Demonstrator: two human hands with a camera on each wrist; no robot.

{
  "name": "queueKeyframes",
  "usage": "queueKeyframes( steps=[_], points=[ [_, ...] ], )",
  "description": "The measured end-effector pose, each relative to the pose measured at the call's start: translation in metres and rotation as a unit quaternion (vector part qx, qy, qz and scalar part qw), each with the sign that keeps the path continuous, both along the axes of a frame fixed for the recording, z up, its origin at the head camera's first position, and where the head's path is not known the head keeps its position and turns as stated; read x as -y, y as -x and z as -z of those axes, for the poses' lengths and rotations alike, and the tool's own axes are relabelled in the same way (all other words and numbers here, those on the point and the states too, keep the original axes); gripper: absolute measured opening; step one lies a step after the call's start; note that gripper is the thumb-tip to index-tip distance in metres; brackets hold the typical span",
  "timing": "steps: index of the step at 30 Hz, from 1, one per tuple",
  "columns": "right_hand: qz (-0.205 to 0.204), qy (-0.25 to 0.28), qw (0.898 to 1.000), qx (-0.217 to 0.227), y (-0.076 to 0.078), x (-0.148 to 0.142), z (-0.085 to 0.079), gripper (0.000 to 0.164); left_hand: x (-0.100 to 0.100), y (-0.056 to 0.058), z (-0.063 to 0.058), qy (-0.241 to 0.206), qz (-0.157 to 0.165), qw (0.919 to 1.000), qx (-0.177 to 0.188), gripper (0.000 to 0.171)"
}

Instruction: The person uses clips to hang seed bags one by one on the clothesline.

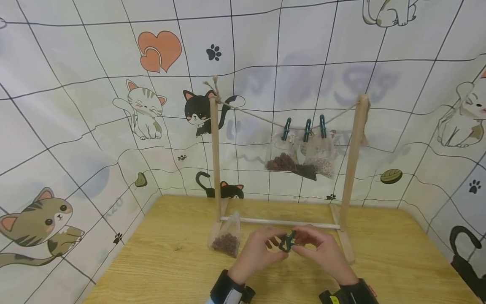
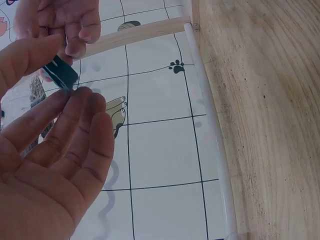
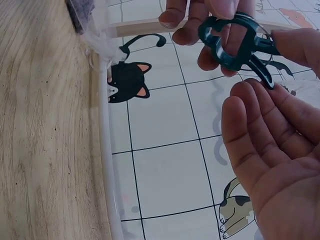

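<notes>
A dark green spring clip [image 3: 230, 45] is between both hands over the table, near the frame's foot bar. My right hand [image 1: 322, 249] pinches its two handles between thumb and fingertips, best seen in the right wrist view. At the clip's rounded jaw end, my left hand [image 1: 260, 249] has thumb and fingertips on either side, pinching it. To the left, a clear bag of reddish-brown pieces [image 1: 226, 242] stands against the wooden frame [image 1: 215, 160]. Three bags, of brown lumps [image 1: 282, 162], dark contents [image 1: 306, 171] and pale grains [image 1: 322, 166], hang behind from green clips.
A twine line [image 1: 254, 116] sags between the frame's two posts. A white bar [image 1: 281, 222] joins the feet low down. The wooden table [image 1: 159, 249] backs onto a cat-patterned cloth [image 1: 250, 42], which rises behind and at both sides.
</notes>
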State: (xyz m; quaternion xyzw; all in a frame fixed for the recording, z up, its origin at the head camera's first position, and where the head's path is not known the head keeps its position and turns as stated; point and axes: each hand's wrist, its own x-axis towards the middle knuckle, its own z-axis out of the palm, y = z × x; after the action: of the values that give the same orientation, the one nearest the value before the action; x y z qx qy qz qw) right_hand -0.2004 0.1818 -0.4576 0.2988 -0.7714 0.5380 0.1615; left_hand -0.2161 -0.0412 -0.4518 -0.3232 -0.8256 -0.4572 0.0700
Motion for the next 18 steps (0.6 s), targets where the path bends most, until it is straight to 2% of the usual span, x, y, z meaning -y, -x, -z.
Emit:
queueKeyframes(
  steps=[4, 7, 9, 12, 14, 16, 18],
  points=[
    [0.01, 0.007, 1.0, -0.011, -0.001, 0.0, -0.002, 0.036, 0.008, 0.004, 0.001, 0.03, -0.033, 0.999, 0.008, 0.044],
    [0.025, 0.006, 1.0, -0.016, -0.001, -0.001, -0.003, 0.035, 0.019, 0.01, 0.002, 0.052, -0.077, 0.9956, 0.008, 0.044],
    [0.033, 0.003, 0.999, -0.014, -0.001, -0.002, -0.004, 0.034, 0.027, 0.015, 0.003, 0.065, -0.115, 0.9913, -0.006, 0.044],
    [0.049, -0.004, 0.999, -0.007, 0.0, -0.003, -0.003, 0.033, 0.039, 0.025, 0.006, 0.093, -0.179, 0.9786, -0.04, 0.043],
    [0.057, -0.01, 0.998, -0.001, 0.0, -0.004, -0.002, 0.033, 0.046, 0.033, 0.01, 0.117, -0.221, 0.966, -0.067, 0.041],
    [0.068, -0.02, 0.997, 0.006, -0.001, -0.005, -0.001, 0.032, 0.053, 0.041, 0.015, 0.139, -0.254, 0.9534, -0.087, 0.04],
    [0.081, -0.032, 0.996, 0.016, -0.001, -0.006, -0.001, 0.031, 0.058, 0.05, 0.02, 0.155, -0.271, 0.9442, -0.104, 0.038]
  ],
)
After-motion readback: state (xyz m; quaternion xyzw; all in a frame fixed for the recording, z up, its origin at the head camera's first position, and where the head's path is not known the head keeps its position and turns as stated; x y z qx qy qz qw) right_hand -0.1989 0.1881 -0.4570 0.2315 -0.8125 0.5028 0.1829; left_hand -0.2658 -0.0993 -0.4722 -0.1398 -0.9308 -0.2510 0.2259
